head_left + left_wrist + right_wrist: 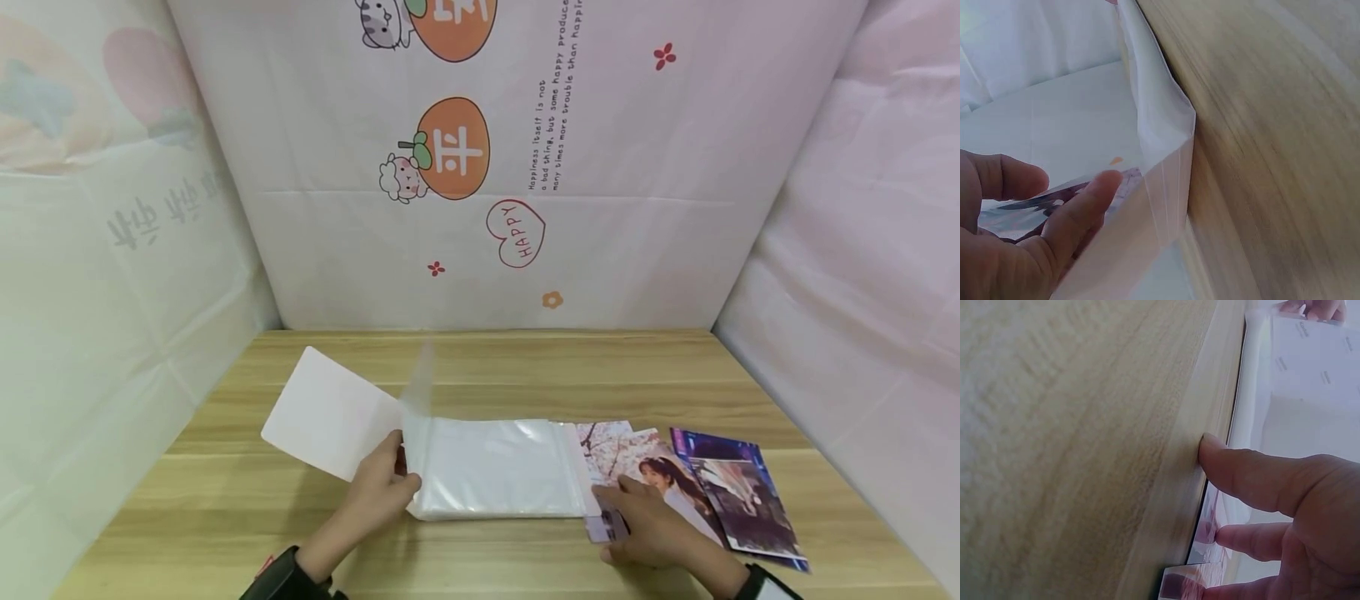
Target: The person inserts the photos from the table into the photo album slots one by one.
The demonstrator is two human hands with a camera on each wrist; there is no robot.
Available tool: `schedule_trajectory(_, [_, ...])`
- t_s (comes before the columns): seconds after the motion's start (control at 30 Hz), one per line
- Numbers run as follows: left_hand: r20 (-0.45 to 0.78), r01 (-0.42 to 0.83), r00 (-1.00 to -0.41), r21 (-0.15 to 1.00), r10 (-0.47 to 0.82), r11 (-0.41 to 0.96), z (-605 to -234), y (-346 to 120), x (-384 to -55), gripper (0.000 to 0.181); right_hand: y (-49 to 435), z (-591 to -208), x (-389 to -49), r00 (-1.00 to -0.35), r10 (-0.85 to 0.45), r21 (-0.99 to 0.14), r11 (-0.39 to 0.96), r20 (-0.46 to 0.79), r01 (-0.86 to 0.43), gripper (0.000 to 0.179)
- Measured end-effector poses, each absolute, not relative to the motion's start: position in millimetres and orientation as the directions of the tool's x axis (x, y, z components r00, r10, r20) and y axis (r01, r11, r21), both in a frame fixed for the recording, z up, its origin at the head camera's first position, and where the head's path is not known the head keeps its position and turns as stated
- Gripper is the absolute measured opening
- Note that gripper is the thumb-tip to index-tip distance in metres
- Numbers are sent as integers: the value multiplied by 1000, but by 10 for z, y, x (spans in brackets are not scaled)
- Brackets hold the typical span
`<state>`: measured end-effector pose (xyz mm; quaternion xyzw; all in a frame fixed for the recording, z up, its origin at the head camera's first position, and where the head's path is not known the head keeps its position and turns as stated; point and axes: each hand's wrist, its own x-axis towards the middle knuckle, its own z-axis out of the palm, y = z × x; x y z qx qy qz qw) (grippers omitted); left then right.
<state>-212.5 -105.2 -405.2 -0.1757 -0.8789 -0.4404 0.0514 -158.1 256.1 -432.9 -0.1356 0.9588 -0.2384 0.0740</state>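
A stack of clear plastic sleeves (pixel 495 467) lies flat in the middle of the wooden table, with a translucent flap (pixel 420 383) standing up at its left end. My left hand (pixel 378 483) is at that end, pinching a photo card between thumb and fingers; its blank white back (pixel 330 412) slants up to the left, and part of its printed face (pixel 1047 203) shows in the left wrist view. My right hand (pixel 645 521) rests with extended fingers on photo prints (pixel 611 450) at the sleeves' right end, fingertips at the prints' edge in the right wrist view.
Dark blue and purple photo prints (pixel 742 496) lie overlapping at the right, beyond the right hand. Printed cloth walls (pixel 600 250) stand behind the table (pixel 495 375) and on both sides.
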Motion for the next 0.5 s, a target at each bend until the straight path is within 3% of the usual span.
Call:
schedule_trajectory(0.1, [209,316,-945,776,250,546,-4026,-1077,-2110,22,2560,-4332,-1586,-954,-288,-470,855,-82,-218,75])
schedule_trajectory(0.5, [228,283,-959,812,169,510,-3739,-1262,-2042,24,2561,-4341,-1596,-958,-271,-473,859,-94,-196,76])
